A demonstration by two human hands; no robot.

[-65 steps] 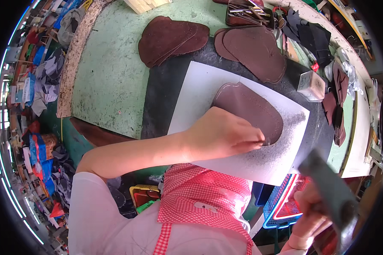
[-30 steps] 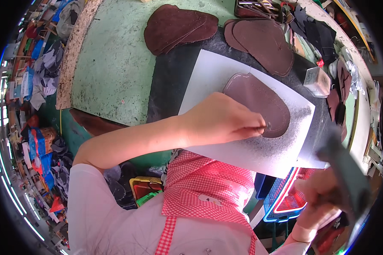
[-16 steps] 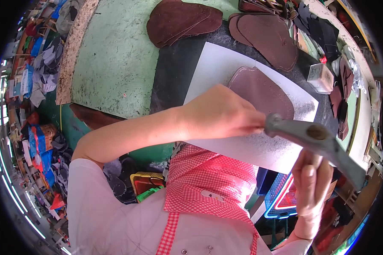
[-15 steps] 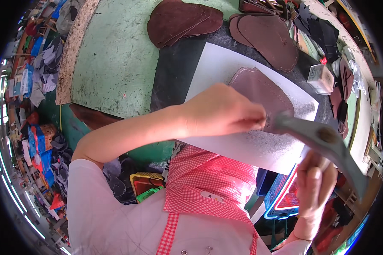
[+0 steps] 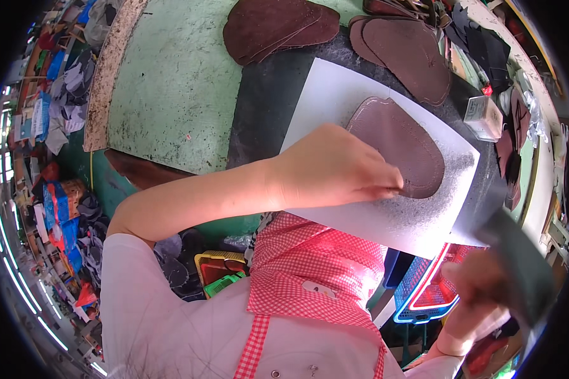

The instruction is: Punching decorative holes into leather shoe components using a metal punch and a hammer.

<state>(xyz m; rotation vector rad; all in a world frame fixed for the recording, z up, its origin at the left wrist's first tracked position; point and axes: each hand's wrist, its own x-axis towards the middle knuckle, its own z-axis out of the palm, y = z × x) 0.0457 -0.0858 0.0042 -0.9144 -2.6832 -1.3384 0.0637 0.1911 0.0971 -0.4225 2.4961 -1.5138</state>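
Observation:
A brown rounded leather piece [image 5: 401, 145] with a line of small marks along its edge lies on a white sheet [image 5: 325, 85]. My left hand [image 5: 344, 167] is closed, its fingers pinched together at the near left edge of that piece. What the fingers hold, if anything, is hidden behind them. At the lower right, off the sheet, my right hand [image 5: 477, 281] is closed on the handle of a hammer [image 5: 518, 265]. Motion smears its grey metal head, which is raised near the right rim of the view.
Stacked brown leather pieces [image 5: 278, 28] and more leather pieces [image 5: 408, 57] lie at the far side on a black mat [image 5: 256, 101]. A small clear box [image 5: 483, 118] stands right of the sheet. Blue and red plastic baskets [image 5: 423, 297] are below the table edge.
The hammer has swung away from my left hand, back toward the lower right with my right hand. My left hand stays almost in place at the leather piece.

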